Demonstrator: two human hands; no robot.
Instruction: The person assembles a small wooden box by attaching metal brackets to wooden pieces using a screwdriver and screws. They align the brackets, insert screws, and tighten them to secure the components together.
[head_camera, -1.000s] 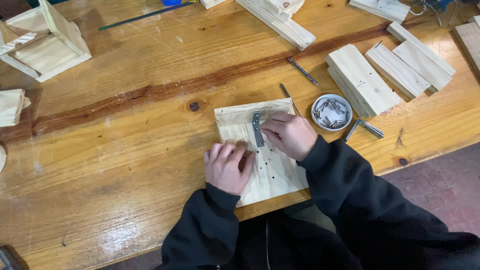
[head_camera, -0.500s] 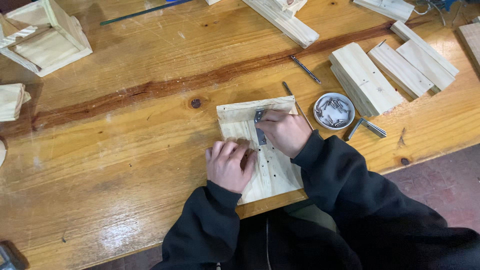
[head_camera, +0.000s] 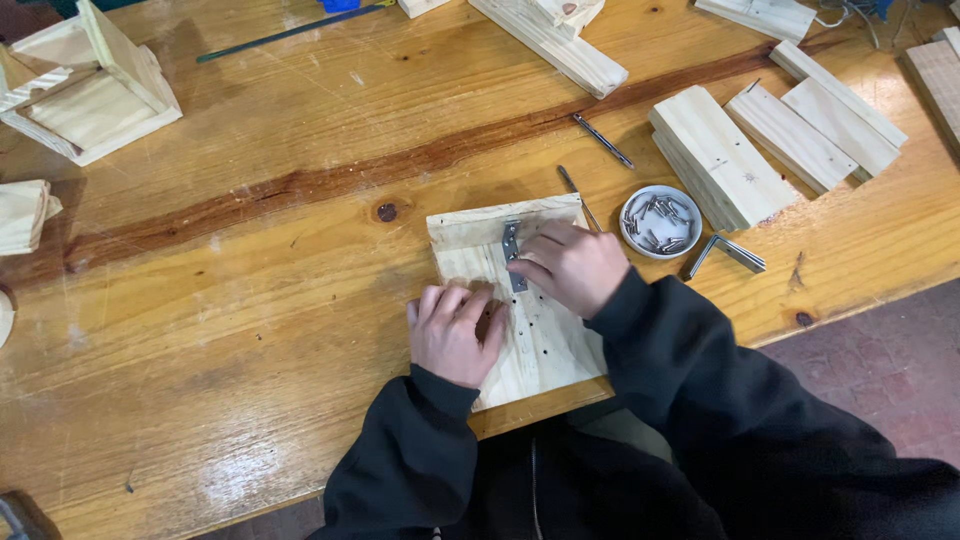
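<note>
Two hands (head_camera: 455, 330), one board (head_camera: 540, 345), one bracket (head_camera: 512, 250)

Single head-worn view, steeply down and close over the wooden workbench (head_camera: 250, 300), near edge at bottom.

clothing: black long-sleeved top | cuffs: ribbed, snug at both wrists | hands: bare, no gloves

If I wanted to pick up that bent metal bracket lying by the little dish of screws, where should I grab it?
Probably pinch the L-shaped metal bracket at its longer arm, coming straight down from above: it lies flat on the wooden workbench, apart from the round white dish of screws, with free space on both sides.
</note>
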